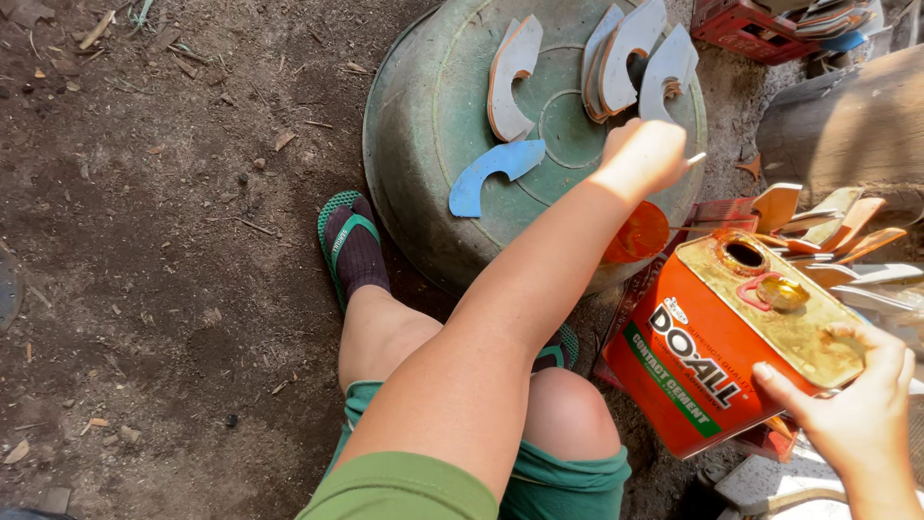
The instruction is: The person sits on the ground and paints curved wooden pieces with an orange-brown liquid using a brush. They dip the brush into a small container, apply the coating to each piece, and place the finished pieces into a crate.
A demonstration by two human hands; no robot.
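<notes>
My left hand [643,154] reaches across my knees, over an upturned green metal basin [423,116]. It is closed on a thin pale stick [695,158]. On the basin lie a blue curved cutout [491,173] and several grey-white curved cutouts [512,72], some stacked at the far rim [630,58]. My right hand [857,409] grips the near top corner of an orange rectangular tin can [688,371]. The can is tilted, with its round opening [744,254] uncovered and a yellowed cap [782,293] beside it. An orange round piece [637,233] shows just below my left wrist.
My foot in a green sandal [348,246] rests on bare dirt left of the basin. A pile of orange and pale cutouts [833,226] lies right of the can. A red crate [746,24] stands at the far right, beside a log [847,125].
</notes>
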